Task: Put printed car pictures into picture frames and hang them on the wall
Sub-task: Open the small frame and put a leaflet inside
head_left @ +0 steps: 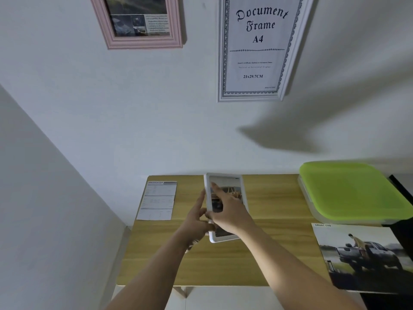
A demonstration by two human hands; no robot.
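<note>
Right index finger (218, 191): straight, laid on the glass of the small white frame (224, 239), tip toward its upper left corner. The other right fingers are hidden behind the back of the hand, so a grip on the far edge cannot be confirmed.

Left fingers (202, 196): one is stretched up along the frame's left edge, and thumb and the rest are closed on the lower left corner. The frame's weight is judged to be carried here.

The right hand (230, 211) is spread across the frame's face. The left hand (196, 222) is set just beside it. Both forearms are reached in from the bottom edge and converge at centre.

The frame is held at centre, over the far half of the wooden table (223, 265), with a car picture (235, 193) seen behind the glass.

Step judged: one picture is loaded and the frame is being checked or readied for hanging. Next, it must be lifted to the bare wall (156, 119) and caught on a hook (none is visible).

Upper left: a pink frame (143, 42) is hung and filled. Upper centre: a document frame (221, 63) is hung with its stock insert. Lower right: a loose car print (366, 258) is noted, unframed.
</note>
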